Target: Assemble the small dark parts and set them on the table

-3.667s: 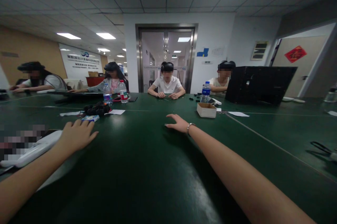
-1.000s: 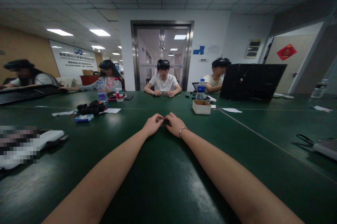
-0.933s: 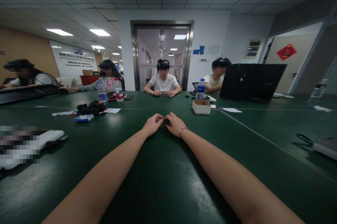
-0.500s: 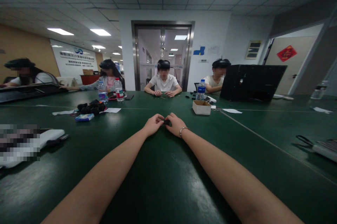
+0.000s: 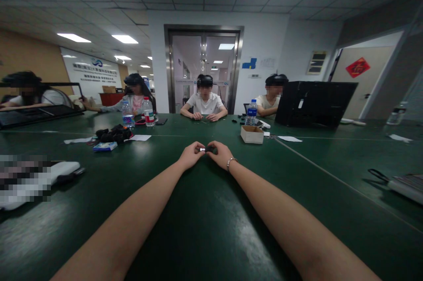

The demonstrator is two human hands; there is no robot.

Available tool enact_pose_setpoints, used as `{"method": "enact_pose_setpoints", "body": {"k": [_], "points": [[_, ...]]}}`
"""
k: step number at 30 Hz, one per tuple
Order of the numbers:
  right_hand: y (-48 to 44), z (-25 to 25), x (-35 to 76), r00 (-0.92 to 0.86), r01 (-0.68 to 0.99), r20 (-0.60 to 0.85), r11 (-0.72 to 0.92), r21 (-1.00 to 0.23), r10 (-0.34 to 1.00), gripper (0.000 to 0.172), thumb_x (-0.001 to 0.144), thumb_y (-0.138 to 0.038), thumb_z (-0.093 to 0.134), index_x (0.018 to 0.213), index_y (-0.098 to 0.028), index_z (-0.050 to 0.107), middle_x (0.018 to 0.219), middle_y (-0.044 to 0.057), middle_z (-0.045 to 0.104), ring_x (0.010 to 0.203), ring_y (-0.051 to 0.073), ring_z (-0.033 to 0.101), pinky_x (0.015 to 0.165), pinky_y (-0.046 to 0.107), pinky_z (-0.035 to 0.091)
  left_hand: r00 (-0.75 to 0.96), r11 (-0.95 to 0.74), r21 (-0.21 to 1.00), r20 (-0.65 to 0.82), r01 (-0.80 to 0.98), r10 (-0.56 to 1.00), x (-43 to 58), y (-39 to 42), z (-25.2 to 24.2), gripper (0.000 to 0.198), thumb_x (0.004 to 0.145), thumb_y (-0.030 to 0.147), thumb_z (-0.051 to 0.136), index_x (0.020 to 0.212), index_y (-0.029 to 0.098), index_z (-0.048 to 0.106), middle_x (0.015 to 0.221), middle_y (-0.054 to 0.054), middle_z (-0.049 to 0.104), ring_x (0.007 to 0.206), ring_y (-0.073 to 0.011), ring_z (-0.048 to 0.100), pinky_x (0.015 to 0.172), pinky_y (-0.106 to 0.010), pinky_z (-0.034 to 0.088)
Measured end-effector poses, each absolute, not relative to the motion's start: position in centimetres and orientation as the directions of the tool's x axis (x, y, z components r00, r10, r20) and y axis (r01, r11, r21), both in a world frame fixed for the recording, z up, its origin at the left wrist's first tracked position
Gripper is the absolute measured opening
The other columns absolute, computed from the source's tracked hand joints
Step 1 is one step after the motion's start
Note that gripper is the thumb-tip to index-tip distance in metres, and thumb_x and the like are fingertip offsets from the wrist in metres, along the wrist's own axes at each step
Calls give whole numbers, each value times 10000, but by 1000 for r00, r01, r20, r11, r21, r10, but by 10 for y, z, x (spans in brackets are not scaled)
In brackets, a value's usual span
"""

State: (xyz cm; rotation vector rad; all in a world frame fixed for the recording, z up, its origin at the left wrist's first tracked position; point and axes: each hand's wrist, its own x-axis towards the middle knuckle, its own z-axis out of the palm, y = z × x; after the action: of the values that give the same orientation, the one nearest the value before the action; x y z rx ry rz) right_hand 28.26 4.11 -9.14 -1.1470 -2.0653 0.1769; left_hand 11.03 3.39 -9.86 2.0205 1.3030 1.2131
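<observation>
Over the green table (image 5: 198, 210), both hands meet at a small dark object with a shiny silver end (image 5: 202, 149); its exact kind is too small to make out. My left hand (image 5: 191, 156) pinches the silver end between thumb and fingertips. From the other side, my right hand (image 5: 220, 155), with a bracelet (image 5: 230, 163) at the wrist, grips the black part. Fingers cover some of the object.
An open cardboard box (image 5: 251, 135) stands beyond my right hand. Bottles (image 5: 149, 112), a black bundle (image 5: 114, 134) and a blue packet (image 5: 105, 146) lie farther left. A monitor (image 5: 315, 104) stands at right. Several people sit around the table, one person (image 5: 205, 104) directly opposite.
The silver end now shows between my hands, where only a dark piece showed before. My hands have shifted slightly. At the left, a co-worker's arm has risen a little beside a dark frame.
</observation>
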Motion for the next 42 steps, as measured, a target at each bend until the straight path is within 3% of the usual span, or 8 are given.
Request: {"method": "enact_pose_setpoints", "body": {"k": [6,14,29,36,42], "points": [[44,-95,278,-176,579,523,517,-630,834,296,688,-293,620,965,-190,605,812,4,605,601,93,517,614,252,452,157,-471,753,453,459,877,109,41,-104,199,723,271,586,897,175,584,854,-33,637,785,-132,593,754,-270,473],[44,-93,275,-128,375,348,370,-850,929,218,738,-227,580,944,-159,605,751,3,599,425,49,494,448,204,439,138,-471,764,461,440,877,108,46,-109,176,714,266,602,869,182,589,829,-26,647,771,-130,599,747,-272,471],[47,-94,276,-115,366,342,360,-858,932,181,734,-272,606,854,-138,621,631,-12,585,390,37,457,389,168,376,108,-435,795,433,422,895,107,51,-113,190,726,296,599,875,179,592,846,-35,656,782,-132,606,757,-280,470],[46,-94,274,-118,333,326,346,-877,938,156,730,-214,602,863,-132,601,652,-16,578,399,35,473,403,169,401,139,-405,836,381,371,914,110,50,-110,166,757,285,557,845,146,570,734,-40,652,687,-130,607,697,-276,471],[46,-95,274,-134,289,337,362,-886,932,164,719,-177,604,878,-138,593,668,-15,587,417,35,482,416,169,427,161,-322,841,279,436,947,110,48,-105,287,768,420,501,771,140,565,687,-46,654,620,-133,592,631,-261,449]]}}
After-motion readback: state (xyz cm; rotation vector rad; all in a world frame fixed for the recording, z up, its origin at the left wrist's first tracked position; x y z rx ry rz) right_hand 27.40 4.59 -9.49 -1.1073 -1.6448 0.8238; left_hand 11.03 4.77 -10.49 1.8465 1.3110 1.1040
